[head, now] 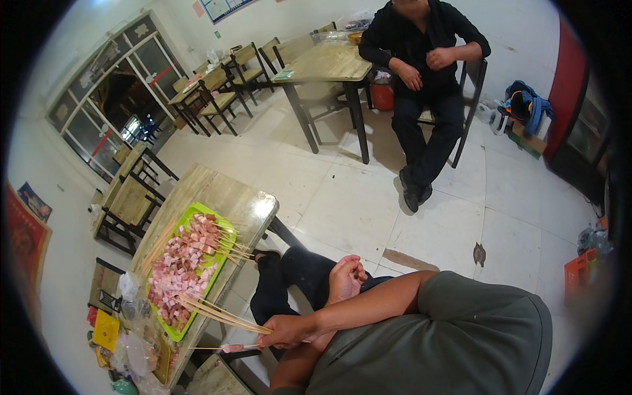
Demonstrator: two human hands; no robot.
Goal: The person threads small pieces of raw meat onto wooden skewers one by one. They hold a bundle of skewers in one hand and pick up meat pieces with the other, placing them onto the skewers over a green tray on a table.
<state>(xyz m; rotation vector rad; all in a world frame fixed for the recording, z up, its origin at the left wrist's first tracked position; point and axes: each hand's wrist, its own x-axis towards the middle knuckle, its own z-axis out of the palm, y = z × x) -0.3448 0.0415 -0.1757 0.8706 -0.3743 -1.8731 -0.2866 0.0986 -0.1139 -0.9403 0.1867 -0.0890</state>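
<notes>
My right hand (pixel 287 331) is closed around a bundle of thin bamboo skewers (pixel 222 316). Their far ends reach over the edge of a lime-green tray (pixel 174 334). Below the bundle, a single skewer carrying a small piece of raw meat (pixel 232 348) also runs into that hand. My left hand (pixel 345 277) comes out beyond my crossed right forearm, palm up, with fingers loosely curled and nothing visible in it. Cubed raw pink meat (pixel 180 269) is heaped on the tray. Several loaded skewers (pixel 232 247) lie along its far end, sticks pointing outward over the table (pixel 217 190).
Loose bamboo sticks (pixel 157 247) lie beside the tray. Plastic bags (pixel 140 348) and a yellow container (pixel 106 330) crowd the table's near left end. A person in black (pixel 427 89) sits across the tiled floor by another table (pixel 326 61). A red crate (pixel 580 271) stands at right.
</notes>
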